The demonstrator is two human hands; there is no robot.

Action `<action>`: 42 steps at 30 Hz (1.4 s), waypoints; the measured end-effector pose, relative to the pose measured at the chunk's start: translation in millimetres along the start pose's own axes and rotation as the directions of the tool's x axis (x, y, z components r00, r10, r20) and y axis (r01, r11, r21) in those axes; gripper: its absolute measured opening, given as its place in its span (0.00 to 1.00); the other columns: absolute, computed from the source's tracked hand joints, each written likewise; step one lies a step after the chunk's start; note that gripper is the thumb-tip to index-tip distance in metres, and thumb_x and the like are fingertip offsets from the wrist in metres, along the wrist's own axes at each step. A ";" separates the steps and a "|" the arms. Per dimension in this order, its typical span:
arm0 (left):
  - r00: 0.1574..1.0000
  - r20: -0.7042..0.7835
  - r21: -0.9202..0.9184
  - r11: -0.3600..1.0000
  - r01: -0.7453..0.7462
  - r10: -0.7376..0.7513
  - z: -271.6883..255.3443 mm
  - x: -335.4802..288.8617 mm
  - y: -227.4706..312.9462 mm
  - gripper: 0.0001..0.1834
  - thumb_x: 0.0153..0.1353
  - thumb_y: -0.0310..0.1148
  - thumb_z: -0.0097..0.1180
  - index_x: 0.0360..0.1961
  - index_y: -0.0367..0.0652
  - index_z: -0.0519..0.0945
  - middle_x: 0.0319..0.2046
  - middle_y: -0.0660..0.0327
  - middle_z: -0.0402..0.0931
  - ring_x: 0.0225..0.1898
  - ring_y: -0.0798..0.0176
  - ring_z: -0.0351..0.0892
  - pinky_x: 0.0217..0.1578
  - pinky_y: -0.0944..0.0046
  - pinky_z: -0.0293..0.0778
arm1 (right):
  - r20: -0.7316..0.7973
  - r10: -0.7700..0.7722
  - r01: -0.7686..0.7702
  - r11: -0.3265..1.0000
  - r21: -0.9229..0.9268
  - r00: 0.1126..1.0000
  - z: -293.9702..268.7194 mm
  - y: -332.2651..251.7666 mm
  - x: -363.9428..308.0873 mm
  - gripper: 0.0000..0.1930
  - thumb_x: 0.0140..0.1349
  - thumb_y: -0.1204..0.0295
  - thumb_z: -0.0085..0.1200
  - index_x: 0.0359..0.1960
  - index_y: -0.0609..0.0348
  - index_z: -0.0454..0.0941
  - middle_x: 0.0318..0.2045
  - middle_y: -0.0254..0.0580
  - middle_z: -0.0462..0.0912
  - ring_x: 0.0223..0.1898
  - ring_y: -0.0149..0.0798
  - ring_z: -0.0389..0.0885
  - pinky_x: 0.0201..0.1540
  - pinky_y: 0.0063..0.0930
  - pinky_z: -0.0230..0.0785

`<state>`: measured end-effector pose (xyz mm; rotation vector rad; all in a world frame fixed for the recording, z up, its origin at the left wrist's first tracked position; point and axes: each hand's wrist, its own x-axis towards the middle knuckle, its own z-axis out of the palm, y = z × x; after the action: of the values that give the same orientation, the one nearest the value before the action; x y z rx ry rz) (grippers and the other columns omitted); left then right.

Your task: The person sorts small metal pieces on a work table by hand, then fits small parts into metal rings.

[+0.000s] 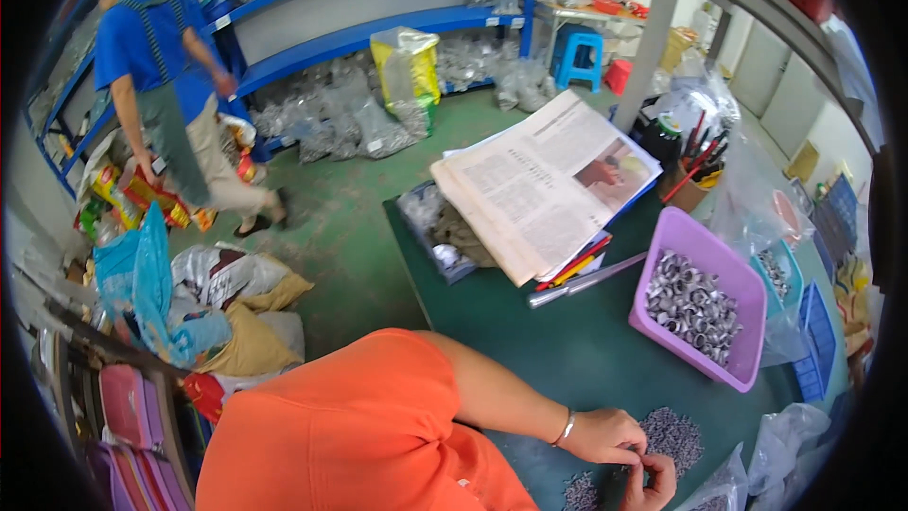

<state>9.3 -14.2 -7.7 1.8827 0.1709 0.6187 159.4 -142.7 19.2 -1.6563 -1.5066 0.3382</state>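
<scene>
My left hand (605, 435), with a metal bracelet on its wrist, reaches in over the green table (558, 360). Its thumb and fingers are pinched together. Just in front of it, my right hand (653, 484) is closed in a pinch too, the fingertips of both nearly meeting. Whatever sits between them is too small to make out. Beside the hands lies a heap of small grey parts (679, 437). A smaller heap of similar parts (581, 492) lies left of the right hand. Clear plastic bags (785, 435) rest to the right.
A purple basket (700, 240) holds metal rings (690, 310). Newspapers (539, 180) lie on a tray (430, 227), near pens and a metal ruler (586, 281). A person in blue (142, 57) walks by shelves (331, 43). Sacks (251, 336) stand on the floor.
</scene>
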 end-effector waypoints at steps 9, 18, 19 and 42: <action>0.997 -0.058 -0.027 0.998 -0.051 0.049 10.9 4.7 -10.5 0.07 0.55 0.31 0.55 0.30 0.38 0.77 0.27 0.55 0.77 0.31 0.52 0.77 0.32 0.57 0.71 | 0.020 0.125 -0.126 0.988 0.091 0.992 0.7 4.9 -8.9 0.05 0.56 0.75 0.58 0.32 0.65 0.78 0.30 0.40 0.78 0.31 0.33 0.75 0.36 0.25 0.70; 0.993 -0.090 0.045 0.996 -0.075 0.079 2.1 -1.5 -7.6 0.08 0.53 0.33 0.55 0.28 0.39 0.78 0.26 0.55 0.78 0.30 0.51 0.78 0.31 0.56 0.72 | 0.057 0.010 -0.015 0.996 0.084 0.998 9.3 -2.5 -1.7 0.06 0.59 0.75 0.56 0.35 0.66 0.77 0.32 0.39 0.78 0.34 0.32 0.75 0.40 0.24 0.70; 0.993 -0.070 0.075 0.993 -0.086 0.091 2.4 -2.2 -7.5 0.08 0.53 0.33 0.55 0.28 0.40 0.78 0.26 0.56 0.78 0.30 0.51 0.78 0.31 0.55 0.71 | 0.030 0.042 -0.046 0.991 0.126 0.999 10.8 -1.8 -5.5 0.07 0.58 0.75 0.57 0.36 0.65 0.77 0.32 0.39 0.78 0.34 0.32 0.75 0.39 0.25 0.70; 0.775 -0.426 0.792 0.607 0.069 0.467 -63.4 -160.8 5.3 0.02 0.55 0.27 0.56 0.27 0.43 0.76 0.19 0.61 0.68 0.22 0.56 0.72 0.21 0.59 0.68 | 0.003 0.017 -0.017 0.988 0.152 1.000 10.2 32.6 -1.1 0.04 0.59 0.78 0.54 0.35 0.65 0.75 0.33 0.43 0.79 0.36 0.37 0.77 0.44 0.29 0.71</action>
<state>-160.0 -27.9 -39.8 2.4926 0.7510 1.5136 174.3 -136.8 -11.0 -1.5498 -1.4326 0.4529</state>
